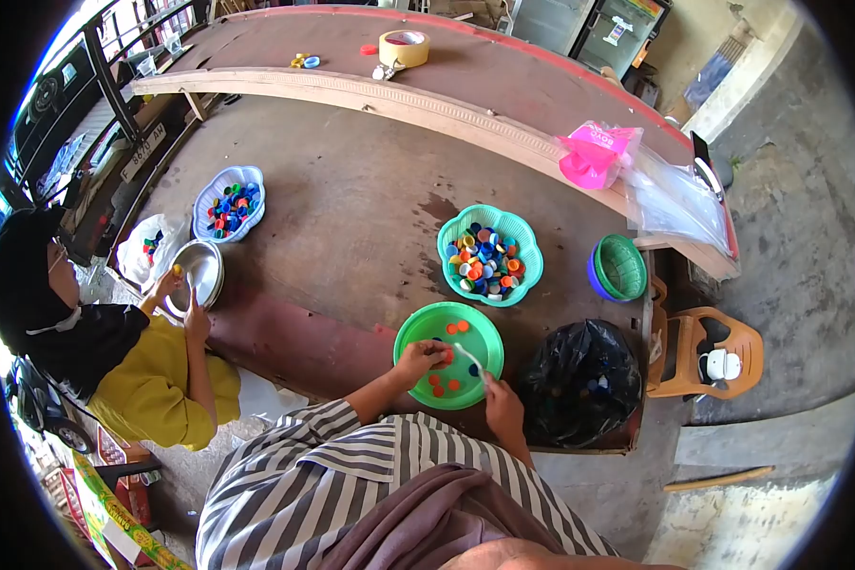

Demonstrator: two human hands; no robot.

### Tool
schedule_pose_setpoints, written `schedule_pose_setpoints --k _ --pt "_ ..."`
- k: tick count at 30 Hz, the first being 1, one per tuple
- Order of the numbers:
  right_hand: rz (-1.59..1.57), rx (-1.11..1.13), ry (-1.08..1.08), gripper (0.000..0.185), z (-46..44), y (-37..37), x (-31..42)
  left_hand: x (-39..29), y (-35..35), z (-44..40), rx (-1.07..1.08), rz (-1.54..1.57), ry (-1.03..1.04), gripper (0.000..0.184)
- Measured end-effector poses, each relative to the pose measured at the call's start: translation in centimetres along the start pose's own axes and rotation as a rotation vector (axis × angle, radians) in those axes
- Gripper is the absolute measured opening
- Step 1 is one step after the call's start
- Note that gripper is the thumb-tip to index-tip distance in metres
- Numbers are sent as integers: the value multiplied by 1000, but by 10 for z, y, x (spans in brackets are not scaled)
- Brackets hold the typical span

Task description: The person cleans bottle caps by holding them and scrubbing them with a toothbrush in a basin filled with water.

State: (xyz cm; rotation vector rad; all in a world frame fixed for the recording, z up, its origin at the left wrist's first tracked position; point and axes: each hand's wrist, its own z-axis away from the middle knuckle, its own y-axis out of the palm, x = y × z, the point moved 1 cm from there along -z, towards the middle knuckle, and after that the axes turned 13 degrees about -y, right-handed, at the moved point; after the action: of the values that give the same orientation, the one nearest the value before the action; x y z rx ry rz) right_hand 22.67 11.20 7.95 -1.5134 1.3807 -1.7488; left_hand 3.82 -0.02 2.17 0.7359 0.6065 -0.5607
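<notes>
Over the left side of a green basin (491, 328), my left hand (421, 363) is closed on a red-orange cap (443, 358). My right hand (503, 410), at the basin's lower right edge, is wrapped round a thin light-coloured tool (468, 357) that reaches over the basin. Several orange caps (457, 327) and a dark blue cap (473, 370) lie in the basin. Just behind it stands a scalloped green basket (537, 275) full of mixed coloured caps (484, 261). A black plastic bag (579, 380) lies to the right of my right hand.
A co-worker (152, 370) at the left works over metal bowls (214, 275), beside a blue basket (256, 218) of caps. Stacked baskets (621, 268) stand at the right. A wooden rail (351, 95) crosses the table, with tape (404, 49) beyond and plastic bags (670, 195) over its right end.
</notes>
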Motion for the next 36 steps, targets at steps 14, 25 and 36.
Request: schedule_pose_setpoints --k 14,25,36 --pt "-188 -148 20 32 -3 -8 13 5 3 -3 14 47 -7 15" --pt "-115 -26 21 29 10 5 20 9 5 10 19 67 32 27" --pt "21 -80 165 30 8 -1 -1 10 1 -1 10 232 -31 21"
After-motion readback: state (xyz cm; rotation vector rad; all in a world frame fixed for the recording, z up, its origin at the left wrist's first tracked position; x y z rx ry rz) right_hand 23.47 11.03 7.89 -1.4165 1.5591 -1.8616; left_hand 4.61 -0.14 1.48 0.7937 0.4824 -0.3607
